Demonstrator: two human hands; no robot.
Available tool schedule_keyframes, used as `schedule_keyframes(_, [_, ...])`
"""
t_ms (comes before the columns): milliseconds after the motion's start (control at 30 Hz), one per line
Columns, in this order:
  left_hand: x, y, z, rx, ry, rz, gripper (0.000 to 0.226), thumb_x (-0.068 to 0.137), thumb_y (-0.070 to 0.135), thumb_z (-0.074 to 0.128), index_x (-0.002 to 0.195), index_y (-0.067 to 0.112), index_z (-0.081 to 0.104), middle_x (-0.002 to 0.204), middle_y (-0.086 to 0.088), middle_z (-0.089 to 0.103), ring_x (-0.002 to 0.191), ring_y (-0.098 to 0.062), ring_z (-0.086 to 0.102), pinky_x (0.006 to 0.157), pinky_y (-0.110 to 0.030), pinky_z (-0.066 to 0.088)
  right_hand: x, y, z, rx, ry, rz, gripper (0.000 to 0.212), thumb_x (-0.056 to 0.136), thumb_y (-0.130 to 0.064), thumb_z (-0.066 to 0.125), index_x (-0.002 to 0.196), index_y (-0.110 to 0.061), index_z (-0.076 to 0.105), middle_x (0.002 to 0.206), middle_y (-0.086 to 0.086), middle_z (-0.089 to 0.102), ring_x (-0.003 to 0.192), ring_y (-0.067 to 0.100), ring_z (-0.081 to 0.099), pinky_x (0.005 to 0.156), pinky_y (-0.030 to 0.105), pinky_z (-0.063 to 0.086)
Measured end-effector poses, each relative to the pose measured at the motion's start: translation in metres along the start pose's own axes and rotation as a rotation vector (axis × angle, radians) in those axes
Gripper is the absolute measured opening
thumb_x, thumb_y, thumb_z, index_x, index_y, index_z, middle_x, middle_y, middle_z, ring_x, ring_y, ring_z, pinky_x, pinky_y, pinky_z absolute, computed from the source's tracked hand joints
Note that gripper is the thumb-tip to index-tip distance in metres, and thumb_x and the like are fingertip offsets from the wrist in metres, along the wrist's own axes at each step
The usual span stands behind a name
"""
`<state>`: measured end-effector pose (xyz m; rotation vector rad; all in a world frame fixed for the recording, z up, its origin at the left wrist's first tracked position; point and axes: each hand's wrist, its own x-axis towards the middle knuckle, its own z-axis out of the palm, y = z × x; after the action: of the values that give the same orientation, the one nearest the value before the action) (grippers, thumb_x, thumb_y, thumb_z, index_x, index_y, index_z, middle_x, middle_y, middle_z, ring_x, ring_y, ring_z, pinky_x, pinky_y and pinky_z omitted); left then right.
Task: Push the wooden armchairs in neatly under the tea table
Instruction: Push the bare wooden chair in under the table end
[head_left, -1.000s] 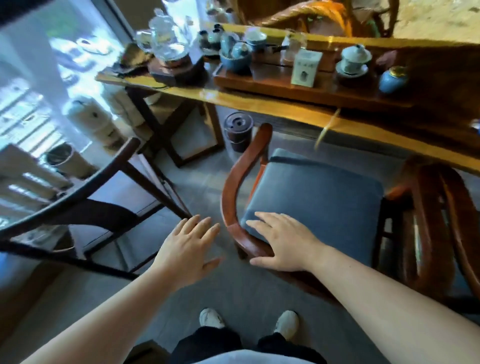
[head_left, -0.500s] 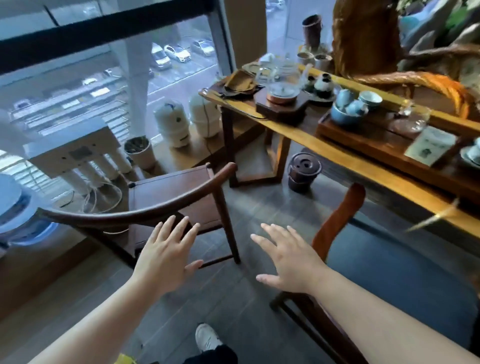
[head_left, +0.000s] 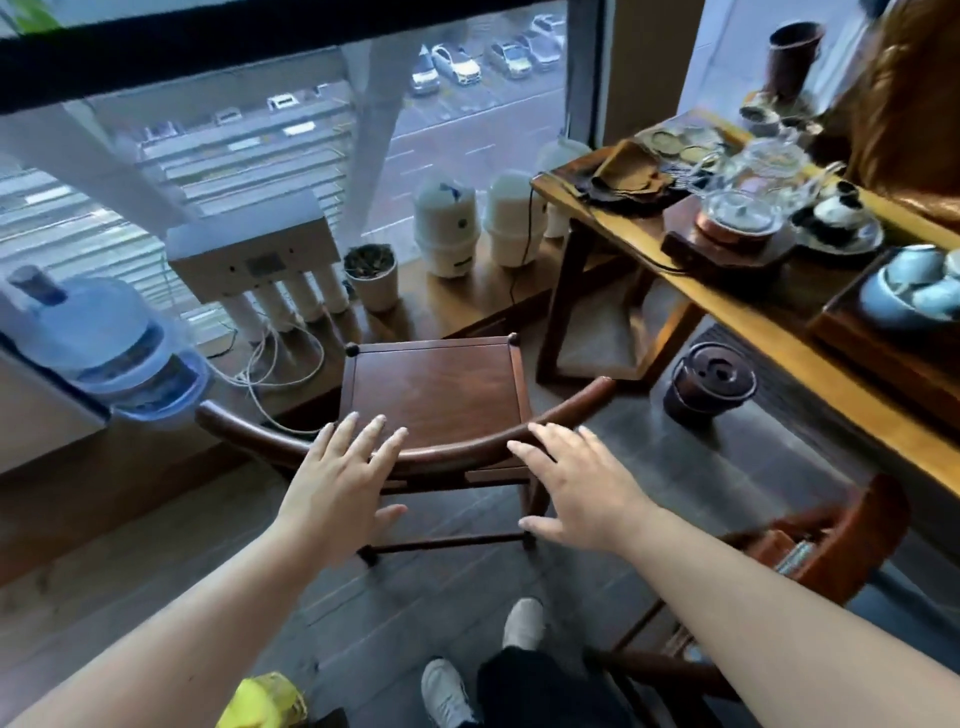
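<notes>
The dark wooden armchair (head_left: 436, 400) stands on the floor to the left of the tea desk (head_left: 769, 332), with its seat facing the window and not the desk, so it is not yet pushed in. Its curved back rail (head_left: 457, 449) runs across just under both hands. The left hand (head_left: 340, 488) is spread wide and flat, its fingers over the rail; the right hand (head_left: 576, 488) is also wide open with the fingertips at the rail. Neither holds anything, and I cannot tell if they already touch the wood. I judge the step is reaching for this chair. Next, both hands need to close on the rail, then turn the chair toward the desk and slide it under. A small dark pot (head_left: 709, 384) on the floor near the desk leg may be in the way. A second armchair (head_left: 831, 540) stands at the lower right
</notes>
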<state>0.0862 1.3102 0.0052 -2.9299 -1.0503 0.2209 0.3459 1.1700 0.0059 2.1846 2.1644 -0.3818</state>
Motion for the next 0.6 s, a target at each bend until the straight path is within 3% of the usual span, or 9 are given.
schedule_keyframes(167, [0.015, -0.025, 0.010, 0.009, -0.062, -0.081, 0.100, 0.053, 0.053, 0.085, 0.138, 0.016, 0.048, 0.137, -0.017, 0.054, 0.127, -0.043, 0.045, 0.103, -0.057, 0.038, 0.050, 0.011, 0.001, -0.003, -0.072, -0.074, 0.091, 0.080, -0.059, 0.064, 0.151, -0.026, 0.020, 0.159, 0.013, 0.021, 0.145, 0.029, 0.016, 0.117, 0.049, 0.011])
schedule_keyframes(400, [0.028, -0.052, 0.022, 0.027, -0.259, -0.141, 0.094, 0.073, 0.061, 0.062, 0.150, 0.024, 0.023, 0.150, -0.008, 0.039, 0.138, -0.034, 0.029, 0.114, -0.051, 0.022, 0.108, 0.008, 0.003, -0.022, -0.218, -0.150, 0.089, 0.075, -0.058, 0.067, 0.148, -0.028, 0.025, 0.158, 0.010, 0.022, 0.144, 0.026, 0.017, 0.117, 0.049, 0.014])
schedule_keyframes(533, [0.035, -0.064, 0.031, 0.022, -0.307, -0.119, 0.091, 0.070, 0.060, 0.066, 0.146, 0.021, 0.035, 0.140, -0.006, 0.050, 0.130, -0.032, 0.041, 0.109, -0.051, 0.030, 0.122, 0.008, 0.008, -0.022, -0.269, -0.148, 0.080, 0.067, -0.059, 0.064, 0.137, -0.028, 0.040, 0.148, 0.008, 0.037, 0.136, 0.026, 0.031, 0.110, 0.046, 0.030])
schedule_keyframes(600, [0.043, -0.072, 0.035, 0.025, -0.331, -0.090, 0.081, 0.068, 0.060, 0.065, 0.138, 0.024, 0.044, 0.128, -0.001, 0.059, 0.120, -0.028, 0.051, 0.102, -0.046, 0.038, 0.127, 0.010, 0.010, -0.018, -0.331, -0.133, 0.069, 0.064, -0.061, 0.060, 0.125, -0.029, 0.049, 0.135, 0.004, 0.048, 0.124, 0.025, 0.044, 0.097, 0.042, 0.043])
